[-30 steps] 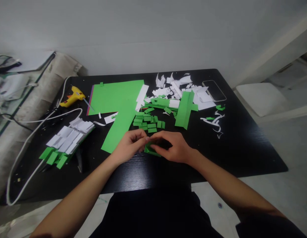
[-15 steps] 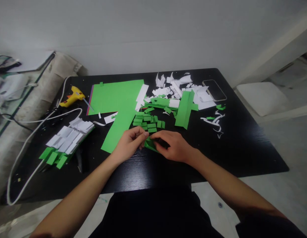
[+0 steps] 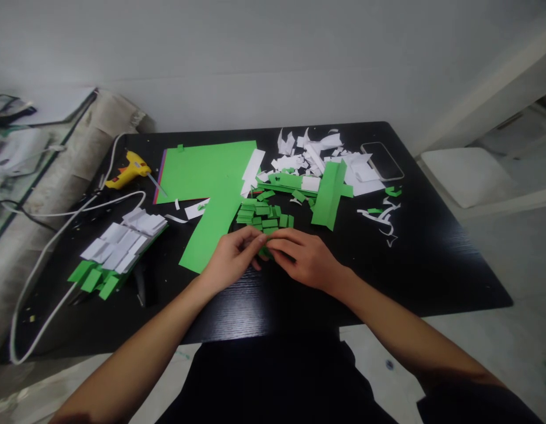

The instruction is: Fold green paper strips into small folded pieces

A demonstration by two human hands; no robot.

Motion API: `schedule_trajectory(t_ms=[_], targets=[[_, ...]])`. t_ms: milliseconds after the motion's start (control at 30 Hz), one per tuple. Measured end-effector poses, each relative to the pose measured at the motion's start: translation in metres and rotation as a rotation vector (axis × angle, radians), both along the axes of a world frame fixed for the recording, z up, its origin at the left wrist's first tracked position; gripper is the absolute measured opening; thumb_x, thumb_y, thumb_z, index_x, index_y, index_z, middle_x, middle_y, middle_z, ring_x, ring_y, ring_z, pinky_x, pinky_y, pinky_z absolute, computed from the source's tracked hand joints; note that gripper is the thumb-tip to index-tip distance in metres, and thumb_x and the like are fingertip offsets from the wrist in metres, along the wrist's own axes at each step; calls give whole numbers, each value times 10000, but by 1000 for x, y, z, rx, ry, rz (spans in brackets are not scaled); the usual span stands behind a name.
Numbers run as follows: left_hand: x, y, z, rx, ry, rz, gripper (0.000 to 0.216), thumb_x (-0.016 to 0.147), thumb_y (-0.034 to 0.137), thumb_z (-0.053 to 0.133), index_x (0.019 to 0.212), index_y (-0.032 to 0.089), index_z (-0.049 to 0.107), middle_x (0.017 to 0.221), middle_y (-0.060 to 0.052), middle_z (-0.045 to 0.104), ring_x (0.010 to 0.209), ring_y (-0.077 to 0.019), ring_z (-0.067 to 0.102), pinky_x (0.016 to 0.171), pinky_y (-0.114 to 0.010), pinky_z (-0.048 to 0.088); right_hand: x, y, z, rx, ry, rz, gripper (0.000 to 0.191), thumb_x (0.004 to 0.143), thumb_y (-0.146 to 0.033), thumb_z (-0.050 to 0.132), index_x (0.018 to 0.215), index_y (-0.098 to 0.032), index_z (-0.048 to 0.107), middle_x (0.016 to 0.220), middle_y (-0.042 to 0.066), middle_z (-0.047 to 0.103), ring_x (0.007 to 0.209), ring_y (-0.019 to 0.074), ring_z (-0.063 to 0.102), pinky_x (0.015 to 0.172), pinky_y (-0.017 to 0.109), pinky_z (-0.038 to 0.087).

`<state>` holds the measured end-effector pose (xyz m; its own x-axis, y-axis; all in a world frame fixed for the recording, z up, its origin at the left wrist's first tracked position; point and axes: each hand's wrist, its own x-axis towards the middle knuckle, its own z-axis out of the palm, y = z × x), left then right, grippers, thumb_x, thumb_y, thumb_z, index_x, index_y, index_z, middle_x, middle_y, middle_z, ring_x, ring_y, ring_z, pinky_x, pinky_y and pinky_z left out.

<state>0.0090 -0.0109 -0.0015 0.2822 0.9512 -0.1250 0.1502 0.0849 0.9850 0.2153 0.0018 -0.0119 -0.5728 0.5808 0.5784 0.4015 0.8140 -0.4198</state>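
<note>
My left hand [image 3: 232, 259] and my right hand [image 3: 303, 257] meet over the black table [image 3: 432, 259], fingers pinched together on a small green paper piece [image 3: 265, 251] that is mostly hidden between them. Just beyond my fingertips lies a pile of several small folded green paper pieces [image 3: 263, 215]. A large green paper sheet [image 3: 206, 176] lies to the left of that pile, one strip of it reaching down beside my left hand.
A yellow glue gun [image 3: 128, 169] with a white cord [image 3: 47, 253] lies at the left. White and green paper tabs [image 3: 116, 247] are stacked nearby. White paper scraps [image 3: 317, 156], a folded green strip [image 3: 329, 194] and a phone [image 3: 381, 160] lie at the back right.
Both hands have closed in tighter on the green piece and shifted slightly away from me; less of the green piece shows now.
</note>
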Motion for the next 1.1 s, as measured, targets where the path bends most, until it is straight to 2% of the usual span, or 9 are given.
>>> schedule_trajectory(t_ms=[200,433,567,767,900,967,1100], targets=[[0,-1,4,-34,-40,-7,173,947,300,634,976,133,672,732,-21,725,582,-129,715,551,-227,617,2,-1,4,23,-52,-34,154,1041,-161,558,1101,-162,700,1069,116,786,997,223,772,890,366,667],[0,-1,2,-26,-36,-17,192,932,317,647,955,131,685,742,-37,745,613,-150,738,580,-249,638,3,-1,9,50,-95,1,165,1040,-133,535,1082,-119,694,1065,156,778,981,255,774,863,390,672],[-2,-1,3,26,39,-38,202,945,320,636,976,135,709,748,-43,761,606,-148,735,604,-254,634,2,0,9,-29,-78,14,158,1040,-146,525,1058,-129,681,1103,166,760,1004,255,762,868,391,661],[-3,-3,2,136,191,-64,166,935,270,634,1018,153,717,718,-25,744,618,-143,711,600,-246,580,1,0,12,-220,-66,-17,108,1012,-154,554,1001,-178,658,1001,104,749,932,225,739,827,371,625],[-3,-5,1,221,212,-31,193,877,204,674,1067,181,653,868,-25,743,742,-142,709,644,-238,563,0,0,12,-316,-9,-50,76,968,-146,607,946,-190,665,958,78,748,876,210,722,798,353,593],[-3,-5,1,243,230,-29,184,867,188,677,1044,190,624,896,-20,727,770,-141,699,657,-234,552,-1,1,12,-353,18,-56,66,945,-141,631,925,-184,676,934,73,749,848,204,716,779,343,582],[-3,-5,2,249,263,-64,103,875,186,659,971,192,623,812,7,675,682,-122,638,617,-228,506,-3,1,14,-476,37,-77,49,906,-149,673,908,-183,709,893,54,755,769,183,703,697,308,559]])
